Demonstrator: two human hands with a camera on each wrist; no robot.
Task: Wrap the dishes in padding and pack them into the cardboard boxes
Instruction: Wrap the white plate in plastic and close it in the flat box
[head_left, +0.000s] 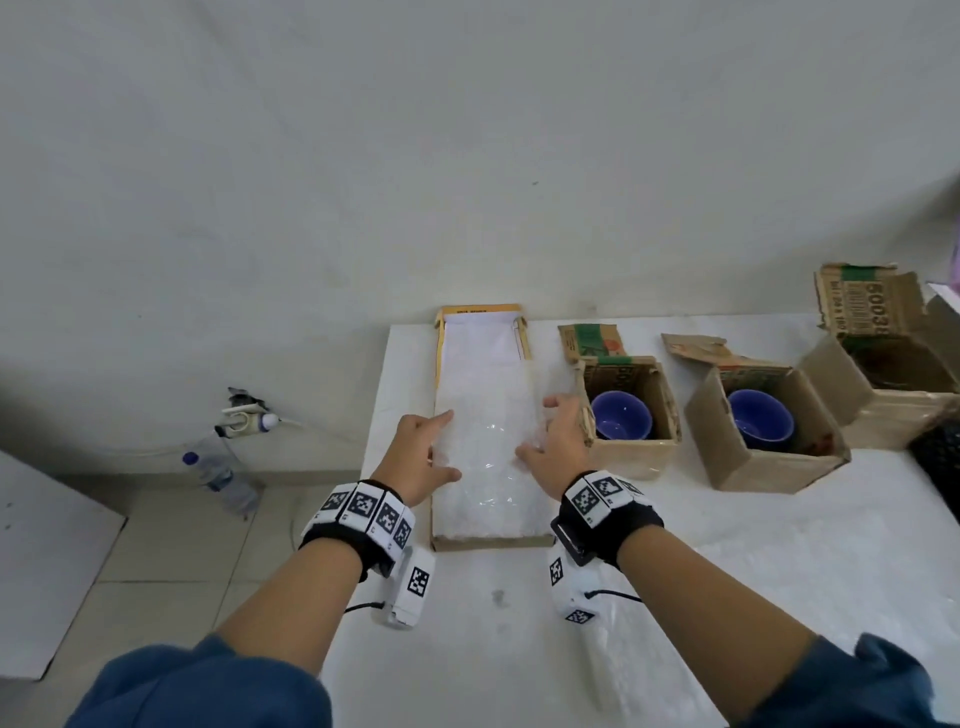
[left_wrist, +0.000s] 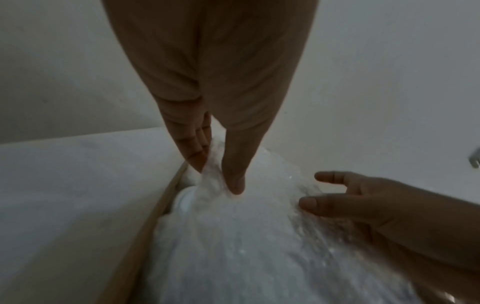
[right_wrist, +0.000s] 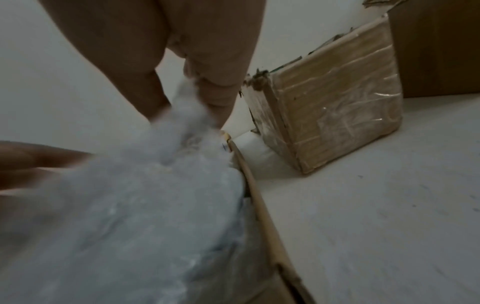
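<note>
A long flat cardboard box (head_left: 488, 543) lies on the white table, covered by a sheet of bubble wrap (head_left: 488, 457). My left hand (head_left: 452, 444) pinches the wrap's left edge between thumb and fingers (left_wrist: 217, 179). A white dish rim (left_wrist: 184, 201) shows under the wrap there. My right hand (head_left: 535, 427) holds the wrap's right edge, which rises between thumb and fingers (right_wrist: 188, 119). Two blue bowls (head_left: 621, 415) (head_left: 759, 420) sit unwrapped, each in a small open cardboard box (head_left: 639, 457) (head_left: 769, 467), to the right.
A third, larger open box (head_left: 883, 410) stands at the far right by the wall. The table's (head_left: 727, 571) left edge runs just left of my left hand. On the floor below lie a water bottle (head_left: 218, 475) and a cable.
</note>
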